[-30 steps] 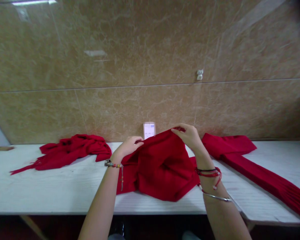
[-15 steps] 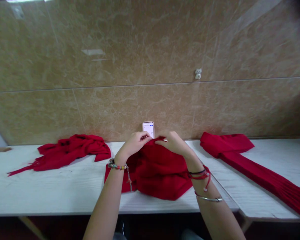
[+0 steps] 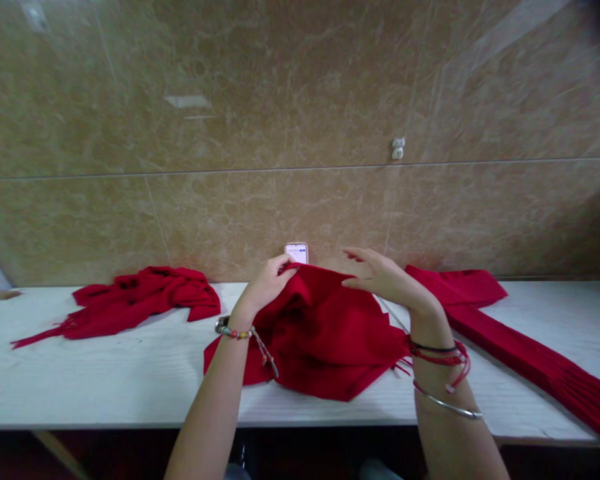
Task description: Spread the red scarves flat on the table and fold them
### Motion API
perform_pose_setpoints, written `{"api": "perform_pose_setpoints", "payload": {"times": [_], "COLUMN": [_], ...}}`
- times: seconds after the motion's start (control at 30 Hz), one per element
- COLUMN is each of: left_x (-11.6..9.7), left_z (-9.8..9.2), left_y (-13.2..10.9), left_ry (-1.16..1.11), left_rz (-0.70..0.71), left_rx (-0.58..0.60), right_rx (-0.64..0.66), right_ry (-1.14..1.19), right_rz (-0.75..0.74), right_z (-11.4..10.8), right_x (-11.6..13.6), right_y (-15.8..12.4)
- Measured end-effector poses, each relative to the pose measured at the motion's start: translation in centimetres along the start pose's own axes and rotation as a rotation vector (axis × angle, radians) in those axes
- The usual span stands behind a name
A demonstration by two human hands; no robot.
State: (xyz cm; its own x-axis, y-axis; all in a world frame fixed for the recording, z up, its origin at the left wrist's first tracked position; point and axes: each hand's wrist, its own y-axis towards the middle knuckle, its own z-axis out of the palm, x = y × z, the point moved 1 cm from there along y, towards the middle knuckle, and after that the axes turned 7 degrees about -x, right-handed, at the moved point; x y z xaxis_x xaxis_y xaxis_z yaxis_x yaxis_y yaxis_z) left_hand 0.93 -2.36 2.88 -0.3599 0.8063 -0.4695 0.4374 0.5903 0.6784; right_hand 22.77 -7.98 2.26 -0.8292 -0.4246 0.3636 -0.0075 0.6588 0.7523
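Observation:
A red fringed scarf lies bunched on the white table in front of me, its upper edge lifted. My left hand pinches that edge near its left end, thumb and fingers closed on the cloth. To the right, my right hand is open, thumb and fingers apart, close to the scarf's raised edge. Whether the thumb touches the cloth I cannot tell. Some fringe shows at the scarf's right side, beneath my right wrist.
A crumpled red scarf lies at the left of the white table. On the right, a long folded red scarf stretches to the front edge. A phone leans on the tiled wall, which bears a small white cat-shaped piece.
My right hand has let go of the scarf's edge and moved right, its fingers spreading. The upper edge now extends farther right, and fringe has come into view.

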Motion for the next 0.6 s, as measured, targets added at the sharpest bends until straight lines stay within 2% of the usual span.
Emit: {"api": "perform_pose_setpoints", "payload": {"times": [0.1, 0.17, 0.23, 0.3, 0.47, 0.53, 0.6], "left_x": [-0.8, -0.9, -0.5, 0.5, 4.1, 4.7, 4.4], "left_z": [0.5, 0.9, 1.0, 0.7, -0.9, -1.4, -1.6], "left_y": [0.0, 0.0, 0.0, -0.1, -0.6, -0.6, -0.6], "left_ry": [0.102, 0.165, 0.224, 0.273, 0.370, 0.300, 0.183], "left_rz": [0.025, 0.012, -0.013, -0.028, -0.138, -0.158, -0.136], "left_rx": [0.064, 0.073, 0.060, 0.055, 0.124, 0.142, 0.131], "right_rx": [0.185, 0.226, 0.186, 0.082, -0.136, -0.152, -0.090], "right_ry": [0.051, 0.017, -0.030, -0.053, -0.093, -0.146, -0.148], "right_rz": [-0.098, -0.078, -0.037, 0.004, 0.184, 0.252, 0.218], "right_z": [1.5, 2.6, 3.2, 3.1, 1.7, 1.5, 1.7], "right_x": [2.2, 3.4, 4.0, 3.7, 0.5, -0.5, -0.8], "right_y": [-0.2, -0.1, 0.3, 0.7, 1.1, 1.0, 0.7]}}
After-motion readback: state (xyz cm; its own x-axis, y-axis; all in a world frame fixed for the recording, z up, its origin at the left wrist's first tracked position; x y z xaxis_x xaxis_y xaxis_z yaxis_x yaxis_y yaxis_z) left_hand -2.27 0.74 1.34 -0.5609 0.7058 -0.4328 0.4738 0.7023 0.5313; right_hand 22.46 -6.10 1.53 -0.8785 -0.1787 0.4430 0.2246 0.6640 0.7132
